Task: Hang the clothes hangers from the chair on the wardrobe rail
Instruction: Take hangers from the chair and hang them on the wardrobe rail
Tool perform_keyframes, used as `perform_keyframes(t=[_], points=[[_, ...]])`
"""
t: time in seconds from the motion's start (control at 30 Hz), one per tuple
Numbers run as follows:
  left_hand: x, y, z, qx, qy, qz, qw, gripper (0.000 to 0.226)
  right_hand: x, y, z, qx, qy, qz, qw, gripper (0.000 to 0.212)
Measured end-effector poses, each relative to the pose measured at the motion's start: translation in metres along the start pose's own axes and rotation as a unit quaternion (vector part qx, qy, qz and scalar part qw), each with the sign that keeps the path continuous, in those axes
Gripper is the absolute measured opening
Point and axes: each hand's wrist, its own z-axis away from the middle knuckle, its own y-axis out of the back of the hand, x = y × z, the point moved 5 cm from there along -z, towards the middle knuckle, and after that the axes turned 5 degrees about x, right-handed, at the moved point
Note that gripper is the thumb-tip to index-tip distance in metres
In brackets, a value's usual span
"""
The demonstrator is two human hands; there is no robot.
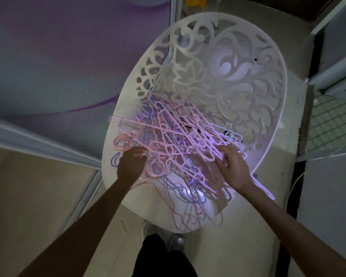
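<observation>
A tangled heap of pink, purple and white plastic clothes hangers lies on the seat of a white chair with an ornate cut-out back. My left hand reaches into the left side of the heap, its fingers curled among pink hangers. My right hand lies on the right side of the heap with its fingers bent around pink hangers. How firmly either hand grips is hard to tell in the dim light. No wardrobe rail shows in the head view.
A purple and grey sliding wardrobe door stands to the left of the chair. A pale frame and a tiled floor patch lie to the right. My shoes stand just in front of the chair seat.
</observation>
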Motion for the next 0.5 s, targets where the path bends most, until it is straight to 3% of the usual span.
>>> perform_keyframes(t=[0.07, 0.13, 0.23, 0.3, 0.5], points=[[0.004, 0.004, -0.001, 0.024, -0.036, -0.006, 0.999, 0.027, 0.001, 0.006, 0.001, 0.010, 0.005, -0.003, 1.000, 0.027], [0.002, 0.000, 0.001, -0.009, -0.051, -0.055, 0.997, 0.023, 0.002, 0.011, 0.005, 0.032, 0.011, -0.017, 0.999, 0.023], [-0.005, -0.011, 0.010, -0.051, -0.020, -0.218, 0.974, 0.040, 0.003, 0.016, 0.009, 0.057, 0.006, -0.006, 0.998, 0.018], [-0.004, -0.013, 0.017, -0.013, -0.041, -0.286, 0.957, 0.046, 0.000, 0.017, 0.013, 0.063, 0.019, 0.005, 0.998, 0.018], [0.015, -0.003, 0.027, 0.110, -0.122, -0.316, 0.934, 0.037, -0.004, 0.015, 0.019, 0.065, 0.042, 0.008, 0.997, 0.017]])
